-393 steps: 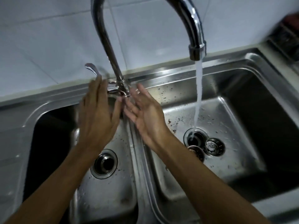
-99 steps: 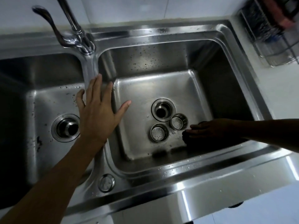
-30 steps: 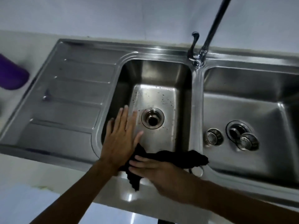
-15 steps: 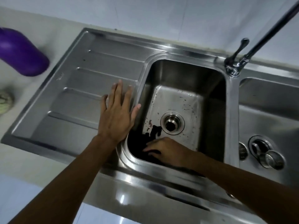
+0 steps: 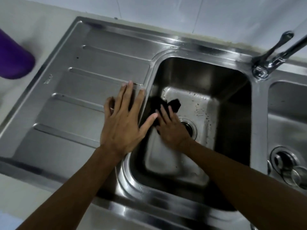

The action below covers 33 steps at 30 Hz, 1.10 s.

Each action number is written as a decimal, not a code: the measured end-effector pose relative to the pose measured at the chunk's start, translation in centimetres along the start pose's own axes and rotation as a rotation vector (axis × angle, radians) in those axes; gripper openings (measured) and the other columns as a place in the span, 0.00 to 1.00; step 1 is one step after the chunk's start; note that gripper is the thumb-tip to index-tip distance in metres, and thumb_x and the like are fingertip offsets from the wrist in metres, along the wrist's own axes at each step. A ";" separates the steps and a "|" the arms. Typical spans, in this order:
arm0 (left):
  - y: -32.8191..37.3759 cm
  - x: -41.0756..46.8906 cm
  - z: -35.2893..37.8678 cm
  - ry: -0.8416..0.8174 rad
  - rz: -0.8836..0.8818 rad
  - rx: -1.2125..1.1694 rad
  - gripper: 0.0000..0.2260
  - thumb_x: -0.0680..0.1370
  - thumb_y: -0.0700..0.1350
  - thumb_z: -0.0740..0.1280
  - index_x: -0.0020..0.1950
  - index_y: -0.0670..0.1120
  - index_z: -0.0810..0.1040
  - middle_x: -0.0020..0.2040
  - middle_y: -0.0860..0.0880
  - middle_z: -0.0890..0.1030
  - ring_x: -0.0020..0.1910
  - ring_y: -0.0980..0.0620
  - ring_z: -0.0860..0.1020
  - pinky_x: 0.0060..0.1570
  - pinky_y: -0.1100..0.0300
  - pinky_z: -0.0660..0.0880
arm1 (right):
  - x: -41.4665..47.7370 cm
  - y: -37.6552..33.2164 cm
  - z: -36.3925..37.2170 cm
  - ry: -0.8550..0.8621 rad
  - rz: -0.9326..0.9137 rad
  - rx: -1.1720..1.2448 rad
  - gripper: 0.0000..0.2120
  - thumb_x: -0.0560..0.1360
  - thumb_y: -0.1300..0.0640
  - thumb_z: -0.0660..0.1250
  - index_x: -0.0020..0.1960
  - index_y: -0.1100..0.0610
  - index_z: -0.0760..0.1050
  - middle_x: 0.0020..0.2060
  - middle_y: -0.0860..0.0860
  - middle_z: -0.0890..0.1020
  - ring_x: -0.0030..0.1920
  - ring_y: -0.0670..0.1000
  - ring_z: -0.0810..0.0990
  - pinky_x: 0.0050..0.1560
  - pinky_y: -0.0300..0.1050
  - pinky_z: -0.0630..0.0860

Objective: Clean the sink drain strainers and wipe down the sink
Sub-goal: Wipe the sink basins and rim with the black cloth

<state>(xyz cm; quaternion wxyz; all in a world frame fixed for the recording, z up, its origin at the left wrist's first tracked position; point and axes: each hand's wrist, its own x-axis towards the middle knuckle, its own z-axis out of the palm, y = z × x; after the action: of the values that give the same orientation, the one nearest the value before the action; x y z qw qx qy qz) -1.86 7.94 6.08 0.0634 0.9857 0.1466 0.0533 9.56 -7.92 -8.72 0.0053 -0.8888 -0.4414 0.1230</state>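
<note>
Two hands busy: left (image 5: 122, 125) flat, open on drainboard (image 5: 79, 90) edge; right (image 5: 171, 128) pressing cloth (image 5: 163, 103) into basin (image 5: 206, 103) floor. Keep pressure even, sweep corners, skirt drain (image 5: 189, 128).

Purple container (image 5: 12, 58), perhaps a bottle, white tiles (image 5: 157, 9)

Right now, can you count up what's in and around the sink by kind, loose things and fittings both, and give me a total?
Sink basins: 2, left basin, right basin
Drain openings: 2
Loose strainer baskets: at least 1; blurred and cut off by the edge
Black cloths: 1
Faucets: 1
Purple containers: 1
Total: 8
</note>
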 end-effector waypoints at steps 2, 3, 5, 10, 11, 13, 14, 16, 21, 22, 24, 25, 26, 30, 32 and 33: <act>0.0 -0.1 0.0 0.006 0.002 0.000 0.33 0.82 0.69 0.49 0.82 0.52 0.58 0.84 0.44 0.52 0.84 0.47 0.51 0.77 0.37 0.54 | 2.6 1.7 -0.9 0.019 0.092 -0.021 0.30 0.85 0.46 0.47 0.83 0.58 0.46 0.82 0.59 0.47 0.81 0.66 0.47 0.78 0.62 0.55; -0.1 -0.1 0.0 0.009 0.004 0.000 0.33 0.82 0.69 0.49 0.82 0.51 0.58 0.84 0.44 0.53 0.84 0.47 0.51 0.77 0.37 0.55 | 3.3 2.8 -1.3 0.016 0.125 -0.033 0.30 0.85 0.47 0.47 0.83 0.57 0.45 0.82 0.59 0.46 0.81 0.65 0.46 0.79 0.61 0.53; -0.3 -0.1 0.2 0.014 0.006 -0.006 0.33 0.82 0.68 0.50 0.82 0.51 0.59 0.84 0.44 0.54 0.84 0.47 0.51 0.77 0.37 0.55 | 3.6 4.6 -1.9 -0.017 0.184 -0.082 0.30 0.85 0.49 0.49 0.83 0.57 0.43 0.82 0.58 0.44 0.81 0.65 0.45 0.79 0.61 0.52; -0.3 0.0 0.2 0.016 0.002 -0.003 0.33 0.82 0.68 0.50 0.81 0.51 0.60 0.84 0.44 0.55 0.83 0.47 0.53 0.76 0.37 0.57 | -3.0 6.8 -3.2 -0.315 0.582 -0.207 0.33 0.85 0.52 0.52 0.81 0.63 0.41 0.80 0.66 0.44 0.78 0.73 0.46 0.77 0.66 0.52; -0.2 0.0 0.2 0.010 -0.001 -0.007 0.33 0.82 0.69 0.50 0.81 0.50 0.60 0.84 0.44 0.55 0.83 0.46 0.53 0.76 0.37 0.57 | -4.6 6.4 -3.5 -0.385 0.610 -0.222 0.32 0.85 0.53 0.52 0.81 0.65 0.43 0.79 0.68 0.46 0.78 0.74 0.48 0.77 0.67 0.53; -0.2 0.0 0.1 -0.002 -0.015 -0.012 0.34 0.82 0.69 0.50 0.81 0.50 0.59 0.84 0.43 0.55 0.83 0.46 0.54 0.76 0.36 0.57 | -7.2 4.1 -3.7 -0.538 0.568 -0.266 0.30 0.84 0.52 0.52 0.80 0.67 0.49 0.78 0.71 0.52 0.77 0.76 0.51 0.75 0.69 0.55; -0.1 -0.1 0.0 -0.006 -0.018 -0.011 0.34 0.82 0.69 0.49 0.81 0.50 0.59 0.84 0.43 0.55 0.83 0.45 0.55 0.76 0.36 0.57 | -8.4 2.4 -3.9 -0.628 0.523 -0.268 0.30 0.84 0.53 0.53 0.79 0.68 0.51 0.77 0.72 0.54 0.76 0.76 0.53 0.74 0.70 0.56; 0.0 0.0 -0.2 -0.013 -0.011 -0.011 0.35 0.81 0.70 0.48 0.82 0.50 0.59 0.83 0.42 0.55 0.82 0.44 0.56 0.75 0.37 0.57 | -10.9 -0.8 -4.5 -0.825 0.396 -0.212 0.25 0.85 0.55 0.54 0.77 0.68 0.59 0.76 0.70 0.61 0.76 0.73 0.58 0.72 0.71 0.59; -0.2 0.2 0.0 0.001 -0.018 -0.017 0.36 0.81 0.71 0.48 0.82 0.50 0.57 0.83 0.43 0.55 0.82 0.44 0.56 0.76 0.37 0.57 | -10.9 -2.8 -6.7 -1.006 -0.032 0.102 0.12 0.80 0.63 0.63 0.60 0.67 0.79 0.60 0.63 0.81 0.60 0.63 0.80 0.60 0.53 0.77; -0.2 0.2 0.1 0.011 -0.016 -0.011 0.35 0.81 0.70 0.48 0.82 0.50 0.58 0.83 0.43 0.55 0.82 0.44 0.56 0.75 0.37 0.57 | -10.3 -3.0 -6.9 -0.966 -0.114 0.135 0.13 0.80 0.63 0.63 0.62 0.67 0.78 0.59 0.64 0.81 0.59 0.63 0.81 0.58 0.51 0.78; -0.3 0.2 0.2 0.023 -0.017 -0.001 0.34 0.82 0.70 0.50 0.82 0.50 0.59 0.83 0.43 0.55 0.82 0.44 0.56 0.75 0.38 0.56 | -9.2 -4.3 -7.0 -0.841 -0.231 0.236 0.19 0.82 0.62 0.61 0.71 0.62 0.72 0.66 0.63 0.76 0.64 0.63 0.77 0.61 0.50 0.75; -0.3 0.1 0.3 0.019 -0.018 0.002 0.34 0.82 0.70 0.50 0.82 0.50 0.58 0.83 0.43 0.55 0.82 0.45 0.56 0.75 0.38 0.56 | -8.7 -4.9 -6.9 -0.781 -0.288 0.255 0.22 0.83 0.62 0.60 0.76 0.60 0.66 0.72 0.62 0.71 0.70 0.62 0.72 0.66 0.51 0.71; -0.3 0.0 0.3 0.014 -0.019 0.000 0.34 0.82 0.69 0.49 0.82 0.51 0.58 0.83 0.43 0.55 0.82 0.45 0.56 0.75 0.38 0.56 | -8.3 -5.3 -6.4 -0.704 -0.327 0.242 0.25 0.83 0.61 0.59 0.79 0.57 0.62 0.76 0.59 0.66 0.75 0.60 0.66 0.70 0.52 0.67; -0.3 -0.1 0.1 0.016 -0.023 0.003 0.33 0.82 0.69 0.51 0.81 0.51 0.60 0.83 0.44 0.56 0.82 0.46 0.56 0.75 0.39 0.57 | -6.0 -2.6 -5.1 -0.408 -0.296 -0.059 0.29 0.84 0.57 0.55 0.82 0.56 0.50 0.82 0.55 0.49 0.81 0.60 0.49 0.79 0.58 0.53; -0.2 -0.1 0.0 0.023 -0.024 0.008 0.33 0.81 0.68 0.51 0.81 0.51 0.61 0.83 0.44 0.57 0.82 0.46 0.58 0.74 0.39 0.57 | -5.4 0.1 -5.1 -0.387 -0.120 -0.147 0.29 0.85 0.58 0.52 0.82 0.62 0.44 0.82 0.60 0.43 0.81 0.63 0.49 0.79 0.58 0.53; -0.2 -0.1 0.0 0.019 -0.023 0.007 0.33 0.81 0.68 0.52 0.80 0.51 0.62 0.83 0.44 0.57 0.82 0.46 0.58 0.74 0.39 0.58 | -5.4 1.0 -5.3 -0.385 -0.011 -0.155 0.29 0.85 0.60 0.53 0.81 0.63 0.47 0.81 0.63 0.44 0.79 0.65 0.55 0.77 0.58 0.59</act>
<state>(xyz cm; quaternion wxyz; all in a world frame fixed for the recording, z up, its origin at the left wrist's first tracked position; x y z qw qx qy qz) -1.96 8.11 6.02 0.0591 0.9836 0.1589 0.0616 8.38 -12.28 -2.54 -0.1470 -0.8442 -0.4472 0.2563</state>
